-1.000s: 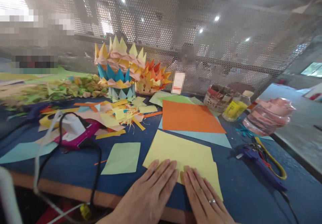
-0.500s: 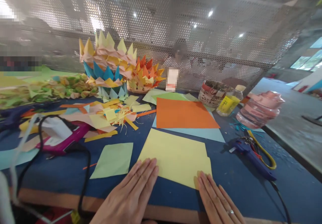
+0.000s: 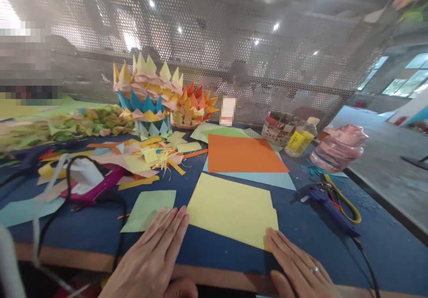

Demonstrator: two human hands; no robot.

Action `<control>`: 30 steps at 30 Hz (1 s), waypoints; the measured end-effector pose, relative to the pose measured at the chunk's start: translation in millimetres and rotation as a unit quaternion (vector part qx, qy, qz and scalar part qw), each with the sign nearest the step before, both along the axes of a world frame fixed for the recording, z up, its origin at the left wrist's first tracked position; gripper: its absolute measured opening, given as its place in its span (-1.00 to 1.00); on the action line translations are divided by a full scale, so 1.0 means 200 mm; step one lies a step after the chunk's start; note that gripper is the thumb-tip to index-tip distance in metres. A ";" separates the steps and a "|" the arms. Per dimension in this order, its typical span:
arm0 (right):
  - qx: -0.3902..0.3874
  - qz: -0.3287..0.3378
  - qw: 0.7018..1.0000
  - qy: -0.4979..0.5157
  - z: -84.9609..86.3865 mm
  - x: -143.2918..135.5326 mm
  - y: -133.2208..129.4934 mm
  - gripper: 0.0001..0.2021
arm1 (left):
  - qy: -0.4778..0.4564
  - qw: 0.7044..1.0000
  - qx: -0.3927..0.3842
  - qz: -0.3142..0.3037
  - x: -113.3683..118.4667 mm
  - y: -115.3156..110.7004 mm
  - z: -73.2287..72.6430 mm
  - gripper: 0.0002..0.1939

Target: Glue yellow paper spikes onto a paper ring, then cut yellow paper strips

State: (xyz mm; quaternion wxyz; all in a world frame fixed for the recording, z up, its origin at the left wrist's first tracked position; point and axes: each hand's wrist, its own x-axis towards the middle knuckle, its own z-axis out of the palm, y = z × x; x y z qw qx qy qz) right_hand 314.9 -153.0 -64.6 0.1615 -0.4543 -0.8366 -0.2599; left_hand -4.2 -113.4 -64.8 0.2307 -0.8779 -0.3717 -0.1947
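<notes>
A pale yellow sheet of paper [image 3: 232, 206] lies flat before me, its long crease or edge running along the near side. My left hand [image 3: 155, 244] is flat with fingers stretched out, between the yellow sheet's left corner and a light green paper square [image 3: 147, 209], which its fingertips partly cover. At the yellow sheet's near right corner rests my right hand [image 3: 296, 258], fingers extended and a ring on one finger. Neither hand grips anything. Beyond the yellow sheet an orange sheet [image 3: 245, 154] lies over a light blue sheet [image 3: 257, 180].
Paper scraps [image 3: 147, 155] and a magenta tool [image 3: 103, 184] with a cord lie left. Paper crowns [image 3: 150, 101] stand behind. A blue glue gun [image 3: 329, 209], yellow-handled scissors [image 3: 347, 204], a yellow-labelled bottle [image 3: 301, 139] and a pink bottle [image 3: 339, 148] are at right.
My left hand has slid left, off the yellow sheet and toward the green square. My right hand stays by the sheet's near right corner. The view has shifted slightly.
</notes>
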 end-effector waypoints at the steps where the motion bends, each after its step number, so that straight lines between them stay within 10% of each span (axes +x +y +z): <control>1: -0.008 -0.003 0.999 0.038 0.02 0.00 0.01 -0.60 | -0.008 1.000 -0.007 -0.003 0.01 0.01 0.01 -0.16; 11: -0.164 -0.112 0.969 0.149 0.22 -0.02 0.29 -0.45 | -0.163 0.963 -0.183 0.113 0.10 0.15 0.17 -0.69; 20: -0.344 -0.126 0.918 0.149 0.34 -0.04 0.46 -0.25 | -0.172 0.945 -0.242 0.136 0.15 0.22 0.16 -0.49; 30: -0.355 -0.122 0.902 0.213 0.39 -0.11 0.41 -0.81 | -0.285 0.912 -0.277 0.099 0.09 0.24 0.13 -0.33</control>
